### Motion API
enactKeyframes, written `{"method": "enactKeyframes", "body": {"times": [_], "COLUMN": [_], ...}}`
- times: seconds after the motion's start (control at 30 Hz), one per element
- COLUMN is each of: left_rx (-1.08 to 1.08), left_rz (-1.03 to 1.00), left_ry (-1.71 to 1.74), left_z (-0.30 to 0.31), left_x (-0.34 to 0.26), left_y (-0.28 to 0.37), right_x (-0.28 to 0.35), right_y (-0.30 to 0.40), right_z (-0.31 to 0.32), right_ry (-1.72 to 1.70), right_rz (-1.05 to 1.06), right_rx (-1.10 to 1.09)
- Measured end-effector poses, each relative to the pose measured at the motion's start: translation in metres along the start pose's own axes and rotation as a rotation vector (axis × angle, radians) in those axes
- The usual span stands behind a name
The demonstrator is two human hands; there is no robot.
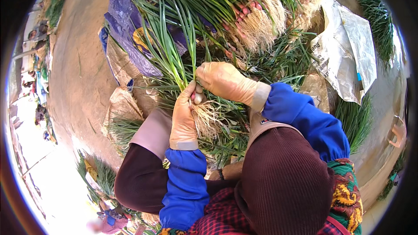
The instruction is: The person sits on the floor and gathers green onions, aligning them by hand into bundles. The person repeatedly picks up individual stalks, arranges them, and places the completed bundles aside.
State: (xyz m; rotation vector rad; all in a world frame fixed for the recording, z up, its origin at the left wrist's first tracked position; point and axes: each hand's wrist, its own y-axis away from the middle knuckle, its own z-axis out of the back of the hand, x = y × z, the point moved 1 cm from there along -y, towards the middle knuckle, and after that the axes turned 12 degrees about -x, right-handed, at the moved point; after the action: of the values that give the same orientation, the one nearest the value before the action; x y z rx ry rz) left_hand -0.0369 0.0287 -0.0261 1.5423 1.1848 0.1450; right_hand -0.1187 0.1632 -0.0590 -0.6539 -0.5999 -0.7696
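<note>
My left hand (184,117), in a pale orange rubber glove, holds a small bunch of spring onions (174,62) just above the bulbs. The green leaves fan up and to the left, while the pale stringy roots (209,117) hang out beside the palm. My right hand (225,80), gloved the same way, is closed at the stems right above a white bulb (198,98). Its fingertips pinch a stalk there, partly hidden by the glove. Beyond both hands lies a large heap of spring onions (209,6) with pink bulbs and tangled roots.
Purple plastic sheeting (127,23) lies under the heap's left side. White printed sacking (346,49) is on the right. Loose green leaf trimmings (274,58) cover the ground between. More green bunches (356,120) lie at the right. Bare concrete floor (78,71) stretches left.
</note>
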Motion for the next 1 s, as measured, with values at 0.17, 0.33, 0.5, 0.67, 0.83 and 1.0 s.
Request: {"method": "enactKeyframes", "body": {"times": [0.17, 0.33, 0.5, 0.67, 0.83, 1.0], "left_rx": [0.279, 0.183, 0.453, -0.036, -0.101, -0.087], "left_rz": [0.002, 0.008, -0.003, -0.273, -0.300, -0.182], "left_ry": [0.173, 0.335, 0.212, -0.257, -0.360, -0.089], "left_z": [-0.007, -0.019, -0.014, -0.031, -0.036, -0.037], "left_x": [-0.009, -0.004, -0.008, -0.008, -0.007, -0.003], "left_y": [0.009, 0.010, 0.005, 0.009, 0.013, 0.025], "right_x": [-0.020, -0.042, -0.080, 0.004, 0.021, -0.047], "right_y": [0.054, 0.025, 0.032, 0.042, 0.034, 0.034], "right_z": [-0.017, 0.033, 0.007, 0.044, 0.055, 0.060], "right_ry": [0.185, 0.093, 0.023, -0.059, -0.299, 0.321], "right_rz": [0.469, -0.473, -0.558, -0.282, -0.126, -0.325], "right_rx": [0.534, 0.084, 0.158, -0.147, 0.272, 0.342]}}
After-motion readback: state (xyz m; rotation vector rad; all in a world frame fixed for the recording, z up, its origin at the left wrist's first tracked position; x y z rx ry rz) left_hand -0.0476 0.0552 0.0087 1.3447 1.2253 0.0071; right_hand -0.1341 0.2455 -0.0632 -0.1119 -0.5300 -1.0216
